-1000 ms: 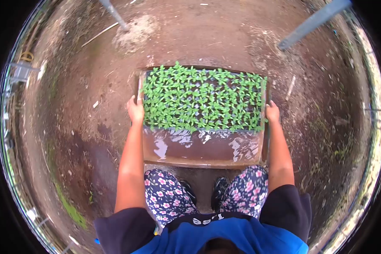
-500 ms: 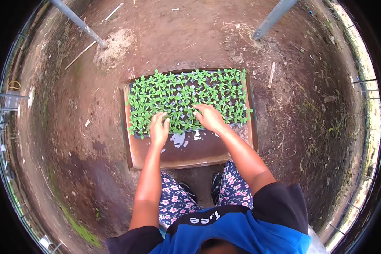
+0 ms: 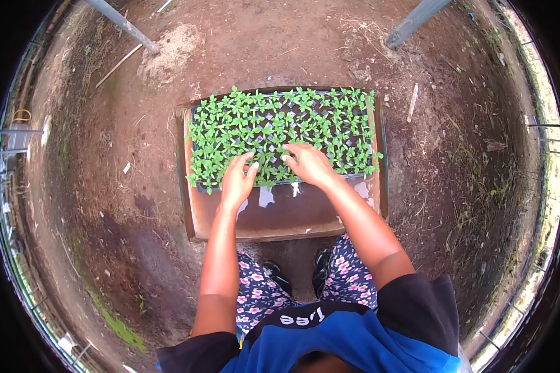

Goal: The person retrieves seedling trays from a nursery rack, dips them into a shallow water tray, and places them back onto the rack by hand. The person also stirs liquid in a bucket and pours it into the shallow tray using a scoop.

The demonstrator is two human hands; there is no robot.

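Note:
A black seedling tray (image 3: 280, 184) full of small green seedlings (image 3: 214, 144) lies in the far part of a shallow box (image 3: 267, 234) of brown water. My left hand (image 3: 235, 179) is over the tray's near edge, thumb and fingers apart among the leaves left of the middle. Just to its right, my right hand (image 3: 312, 165) reaches in over the seedlings, its fingers pointing left and the thumb held away from them. Nothing shows between the fingers of either hand. Dark cells with pale grey patches show between the plants in the tray's middle.
Bare brown soil (image 3: 130, 211) surrounds the box. Two grey metal posts (image 3: 123, 26) stand in the ground beyond it, at far left and far right. A thin stick (image 3: 412, 102) lies on the soil to the right. My shoes (image 3: 320, 273) are close to the box's near side.
Both hands have moved slightly farther over the tray, and the left has shifted right, closer to the right hand. The view has tilted a little, so the tray sits higher in it.

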